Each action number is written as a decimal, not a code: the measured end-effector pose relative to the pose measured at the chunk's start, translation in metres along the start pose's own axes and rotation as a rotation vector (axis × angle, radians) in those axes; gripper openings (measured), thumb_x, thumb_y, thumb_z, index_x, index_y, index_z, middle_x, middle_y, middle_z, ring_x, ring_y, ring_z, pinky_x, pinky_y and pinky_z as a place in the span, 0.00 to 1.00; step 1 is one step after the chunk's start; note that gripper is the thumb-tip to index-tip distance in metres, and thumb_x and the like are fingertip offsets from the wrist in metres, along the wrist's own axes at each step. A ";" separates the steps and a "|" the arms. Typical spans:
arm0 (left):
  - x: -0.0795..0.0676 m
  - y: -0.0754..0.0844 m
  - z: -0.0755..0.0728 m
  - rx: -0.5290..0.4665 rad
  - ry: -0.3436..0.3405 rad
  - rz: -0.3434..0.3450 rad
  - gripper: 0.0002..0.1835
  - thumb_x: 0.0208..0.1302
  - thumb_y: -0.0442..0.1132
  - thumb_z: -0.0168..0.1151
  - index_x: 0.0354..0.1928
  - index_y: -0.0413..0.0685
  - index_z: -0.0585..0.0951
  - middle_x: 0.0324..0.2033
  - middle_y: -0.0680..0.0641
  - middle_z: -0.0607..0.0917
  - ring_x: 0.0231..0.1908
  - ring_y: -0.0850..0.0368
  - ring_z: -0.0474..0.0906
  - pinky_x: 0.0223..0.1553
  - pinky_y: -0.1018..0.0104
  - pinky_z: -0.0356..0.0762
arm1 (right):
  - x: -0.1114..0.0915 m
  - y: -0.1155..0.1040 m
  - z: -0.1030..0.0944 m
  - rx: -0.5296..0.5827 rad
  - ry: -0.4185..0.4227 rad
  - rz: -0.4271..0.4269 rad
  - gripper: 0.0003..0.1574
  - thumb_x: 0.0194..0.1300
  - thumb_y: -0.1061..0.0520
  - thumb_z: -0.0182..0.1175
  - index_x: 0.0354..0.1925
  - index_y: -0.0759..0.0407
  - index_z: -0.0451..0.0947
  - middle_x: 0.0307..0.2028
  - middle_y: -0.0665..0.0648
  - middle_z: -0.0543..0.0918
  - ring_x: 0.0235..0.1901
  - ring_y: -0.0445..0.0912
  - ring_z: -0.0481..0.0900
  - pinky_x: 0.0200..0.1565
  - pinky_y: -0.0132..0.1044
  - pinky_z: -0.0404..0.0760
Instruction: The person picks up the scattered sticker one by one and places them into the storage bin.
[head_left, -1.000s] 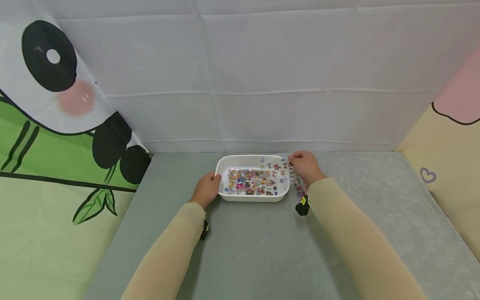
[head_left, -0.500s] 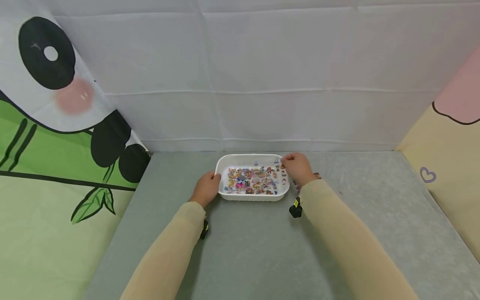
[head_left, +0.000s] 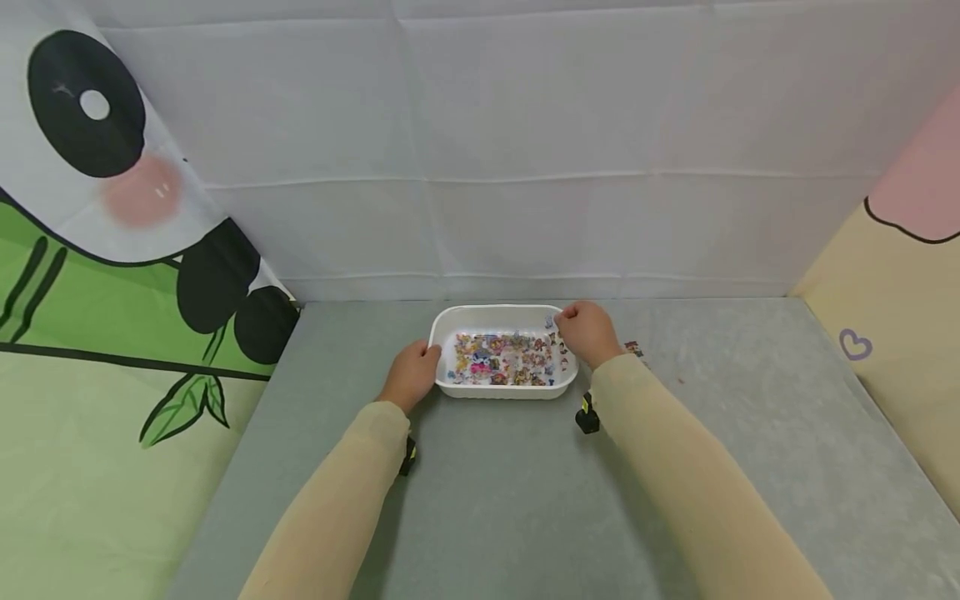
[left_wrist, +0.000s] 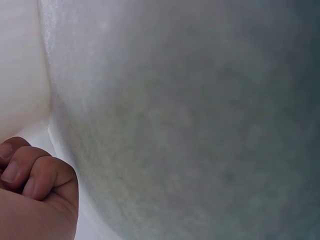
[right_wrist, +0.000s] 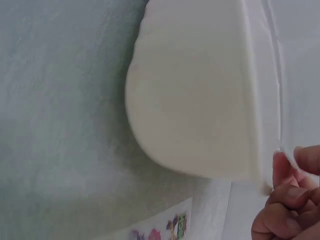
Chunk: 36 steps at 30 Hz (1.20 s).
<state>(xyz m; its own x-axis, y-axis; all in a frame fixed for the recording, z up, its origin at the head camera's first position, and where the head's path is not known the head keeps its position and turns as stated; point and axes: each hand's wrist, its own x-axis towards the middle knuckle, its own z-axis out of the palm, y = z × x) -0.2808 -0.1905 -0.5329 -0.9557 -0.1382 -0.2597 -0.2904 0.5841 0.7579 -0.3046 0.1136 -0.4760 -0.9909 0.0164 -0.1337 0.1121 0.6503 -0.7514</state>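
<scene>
A white plastic tray (head_left: 504, 392) stands on the grey table, with clear sticker sheets (head_left: 498, 360) of small colourful cartoon figures inside it. My left hand (head_left: 409, 377) grips the tray's left rim, thumb on top. In the left wrist view the fingers of my left hand (left_wrist: 42, 182) are curled beside the tray's wall (left_wrist: 22, 65). Over the far right corner, my right hand (head_left: 591, 335) pinches the edge of a transparent sticker sheet (head_left: 550, 322) that overlaps the tray's inside. The right wrist view shows my right hand (right_wrist: 292, 205) with thumb and forefinger together above the rim.
Another sticker sheet (head_left: 633, 347) lies on the table (head_left: 495, 500) to the right of the tray, partly hidden by my right arm. Behind the table hangs a white cloth (head_left: 525, 167), with printed cartoon cloths at both sides.
My right hand has moved left with the pinched sticker sheet, from beyond the tray's right edge to over its far right corner. My left hand keeps hold of the rim.
</scene>
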 end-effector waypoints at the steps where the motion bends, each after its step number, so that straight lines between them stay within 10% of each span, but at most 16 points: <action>1: 0.001 0.000 0.000 -0.001 -0.003 -0.001 0.24 0.81 0.56 0.44 0.60 0.47 0.77 0.46 0.44 0.81 0.43 0.48 0.74 0.42 0.55 0.71 | -0.001 0.001 0.000 -0.020 -0.002 -0.014 0.16 0.80 0.49 0.54 0.46 0.61 0.79 0.37 0.59 0.81 0.32 0.51 0.74 0.36 0.45 0.72; 36: -0.005 0.004 -0.003 0.002 -0.017 0.011 0.25 0.82 0.54 0.43 0.65 0.46 0.76 0.51 0.44 0.82 0.47 0.48 0.75 0.49 0.52 0.71 | -0.001 0.039 -0.056 -0.080 0.078 -0.033 0.20 0.79 0.48 0.53 0.49 0.65 0.79 0.38 0.62 0.84 0.35 0.53 0.77 0.38 0.46 0.75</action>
<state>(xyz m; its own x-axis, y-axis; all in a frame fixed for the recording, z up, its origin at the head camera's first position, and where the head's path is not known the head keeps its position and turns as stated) -0.2775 -0.1894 -0.5270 -0.9581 -0.1182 -0.2609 -0.2793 0.5872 0.7597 -0.3029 0.1817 -0.4692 -0.9971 0.0513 -0.0564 0.0761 0.7097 -0.7004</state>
